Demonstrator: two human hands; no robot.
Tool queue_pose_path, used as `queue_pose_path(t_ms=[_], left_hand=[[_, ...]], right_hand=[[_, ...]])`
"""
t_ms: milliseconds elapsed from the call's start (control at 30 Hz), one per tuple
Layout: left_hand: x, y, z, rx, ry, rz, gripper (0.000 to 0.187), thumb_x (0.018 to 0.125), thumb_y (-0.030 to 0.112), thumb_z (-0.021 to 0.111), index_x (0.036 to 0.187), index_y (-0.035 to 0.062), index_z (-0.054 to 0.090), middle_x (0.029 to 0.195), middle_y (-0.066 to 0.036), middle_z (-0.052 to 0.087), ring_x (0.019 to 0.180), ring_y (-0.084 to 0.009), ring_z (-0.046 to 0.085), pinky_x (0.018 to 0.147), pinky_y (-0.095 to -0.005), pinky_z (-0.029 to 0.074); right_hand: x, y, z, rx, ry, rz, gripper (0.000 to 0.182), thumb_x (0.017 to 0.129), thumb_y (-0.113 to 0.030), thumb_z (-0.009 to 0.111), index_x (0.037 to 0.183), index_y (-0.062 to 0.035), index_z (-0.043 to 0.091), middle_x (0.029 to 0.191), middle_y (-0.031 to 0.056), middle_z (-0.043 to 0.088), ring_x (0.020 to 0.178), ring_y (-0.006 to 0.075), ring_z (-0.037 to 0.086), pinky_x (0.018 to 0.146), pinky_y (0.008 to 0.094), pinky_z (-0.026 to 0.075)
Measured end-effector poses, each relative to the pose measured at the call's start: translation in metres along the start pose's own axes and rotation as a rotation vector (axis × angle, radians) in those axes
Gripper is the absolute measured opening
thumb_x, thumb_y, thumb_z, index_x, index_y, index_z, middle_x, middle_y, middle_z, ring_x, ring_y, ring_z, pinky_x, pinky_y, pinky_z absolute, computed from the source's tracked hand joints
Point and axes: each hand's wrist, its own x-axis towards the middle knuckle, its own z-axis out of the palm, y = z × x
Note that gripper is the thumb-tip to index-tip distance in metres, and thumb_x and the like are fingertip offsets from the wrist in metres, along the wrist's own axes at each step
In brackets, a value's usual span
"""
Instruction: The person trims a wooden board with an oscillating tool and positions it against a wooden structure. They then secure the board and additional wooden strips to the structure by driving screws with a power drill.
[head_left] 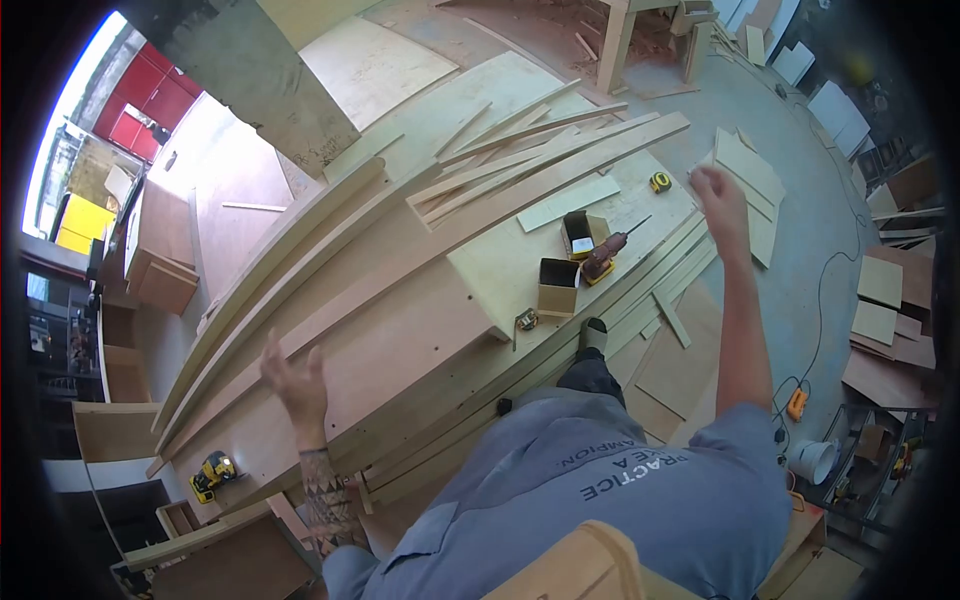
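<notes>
Closest to the camera, a rounded wooden piece [600,548] crosses below the shirt [620,470]. Beyond it, the left hand [296,385] has its fingers spread, gripping nothing, over the near left of the bench [400,375]; whether it touches the long strip [560,184] is unclear. That strip lies lengthwise across the bench, so a careless push could slide it into the loose strips [500,180] at its far end. A foot [593,335] stands at the bench's side near offcuts [672,318], which could trip it. The small tape [526,320] sits by the edge and could be knocked off. Farther on, the drill [600,262] rests beside two open boxes [557,290]; catching its exposed bit could tip them. The right hand [720,205] is raised on the right, fingers curled; I cannot tell whether they pinch something small. Near it lies the yellow tape [660,182].
</notes>
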Motion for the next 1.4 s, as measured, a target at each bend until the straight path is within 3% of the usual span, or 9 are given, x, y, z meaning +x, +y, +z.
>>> queue_pose_path(t_ms=[300,500,800,1067,1167,1233,1267,1333,1400], left_hand=[[0.084,0.123,0.1,0.085,-0.395,0.227,0.073,0.096,0.05,0.077,0.149,0.0056,0.056,0.144,-0.022,0.054,0.135,-0.0417,0.051,0.115,-0.0534,0.044],[0.07,0.118,0.093,0.075,-0.39,0.074,0.058,0.098,0.052,0.073,0.125,0.0024,0.06,0.124,-0.022,0.06,0.124,-0.0444,0.055,0.107,-0.0523,0.046],[0.074,0.119,0.088,0.25,-0.363,-0.116,0.061,0.104,0.048,0.068,0.146,0.0053,0.057,0.145,-0.024,0.057,0.138,-0.046,0.05,0.118,-0.0556,0.039],[0.125,0.164,0.159,0.245,-0.147,-0.274,0.077,0.104,0.043,0.069,0.168,0.013,0.039,0.165,-0.03,0.038,0.156,-0.0468,0.033,0.128,-0.056,0.031],[0.136,0.181,0.176,0.374,-0.145,-0.42,0.077,0.105,0.044,0.068,0.17,0.0176,0.036,0.171,-0.028,0.029,0.159,-0.048,0.025,0.129,-0.0584,0.027],[0.131,0.178,0.174,0.312,-0.138,-0.435,0.076,0.105,0.044,0.067,0.171,0.0211,0.035,0.174,-0.028,0.023,0.16,-0.0486,0.022,0.129,-0.0588,0.026],[0.132,0.179,0.173,0.314,-0.144,-0.44,0.076,0.105,0.044,0.067,0.171,0.0211,0.035,0.174,-0.028,0.023,0.16,-0.0486,0.022,0.129,-0.0588,0.026],[0.133,0.184,0.17,0.332,-0.167,-0.441,0.075,0.105,0.041,0.066,0.17,0.0203,0.036,0.173,-0.028,0.024,0.16,-0.0486,0.023,0.13,-0.0578,0.026],[0.132,0.181,0.169,0.322,-0.173,-0.406,0.074,0.105,0.039,0.066,0.17,0.019,0.036,0.173,-0.028,0.024,0.16,-0.0485,0.023,0.13,-0.0574,0.026]], right_hand=[[0.05,0.068,0.104,0.593,-0.279,0.518,0.086,0.102,-0.057,0.073,0.158,-0.001,0.039,0.124,0.0159,0.071,0.105,0.0224,0.071,0.091,0.0375,0.058],[0.099,0.059,0.169,1.001,-0.298,0.432,0.037,0.11,-0.035,0.065,0.119,-0.0021,0.05,0.119,0.0211,0.068,0.076,0.0314,0.08,0.068,0.0392,0.07],[0.133,0.025,0.221,0.969,-0.445,0.495,0.031,0.103,-0.021,0.067,0.12,0.002,0.054,0.101,0.0204,0.074,0.074,0.032,0.079,0.068,0.0404,0.07],[0.157,0.131,0.189,1.254,-0.929,0.373,0.035,0.105,-0.033,0.062,0.124,-0.0036,0.061,0.105,0.0133,0.077,0.096,0.024,0.077,0.089,0.041,0.063],[0.186,0.188,0.203,0.693,-1.054,0.601,0.03,0.107,-0.03,0.058,0.121,-0.0044,0.066,0.105,0.0132,0.077,0.102,0.0235,0.075,0.093,0.0395,0.06],[0.204,0.236,0.233,-0.061,-1.053,0.344,0.033,0.107,-0.034,0.06,0.117,-0.0041,0.069,0.11,0.0134,0.077,0.104,0.0275,0.074,0.098,0.0416,0.057],[0.208,0.271,0.257,-0.064,-1.06,0.348,0.033,0.107,-0.034,0.06,0.117,-0.0041,0.069,0.11,0.0134,0.077,0.104,0.0275,0.074,0.098,0.0416,0.057],[0.218,0.338,0.309,-0.105,-0.687,-0.535,0.034,0.105,-0.034,0.065,0.115,-0.0019,0.071,0.11,0.0169,0.078,0.102,0.0348,0.074,0.097,0.0446,0.056],[0.244,0.347,0.345,-0.122,-0.915,-0.564,0.037,0.1,-0.036,0.071,0.113,-0.0016,0.073,0.114,0.0229,0.077,0.107,0.0414,0.073,0.097,0.0498,0.055]])
